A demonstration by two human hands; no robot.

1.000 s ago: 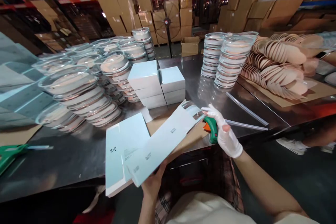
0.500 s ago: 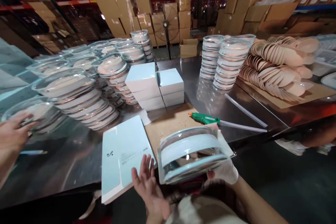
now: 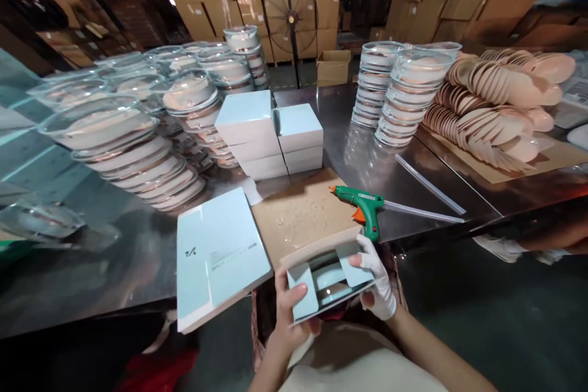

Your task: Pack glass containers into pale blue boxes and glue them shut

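Note:
Low in front of me, a light-blue carton point(image 3: 309, 275) is held tilted with its end facing me. Both of its side flaps are folded inward, and a clear container point(image 3: 329, 277) shows in the gap between them. My left hand point(image 3: 293, 305) grips the carton's left side, thumb on the left flap. On the other side my right hand point(image 3: 380, 285), in a white glove that leaves some fingertips bare, grips it by the right flap. Just beyond the right hand lies a green glue gun point(image 3: 367, 201) with an orange trigger. A larger light-blue box point(image 3: 220, 257) lies flat left of my hands.
A brown cardboard sheet point(image 3: 298, 217) covers the table's middle. Behind it stand stacked light-blue boxes point(image 3: 271, 135). Stacks of clear containers point(image 3: 138, 159) fill the left; more containers point(image 3: 407, 98) stand right. Glue sticks point(image 3: 429, 184) and fanned beige pieces point(image 3: 487, 116) lie at right.
My left hand, spread beside the carton before, now grips its left side. Both side flaps are now folded in over the container. Another person's hand at the far left has left the view.

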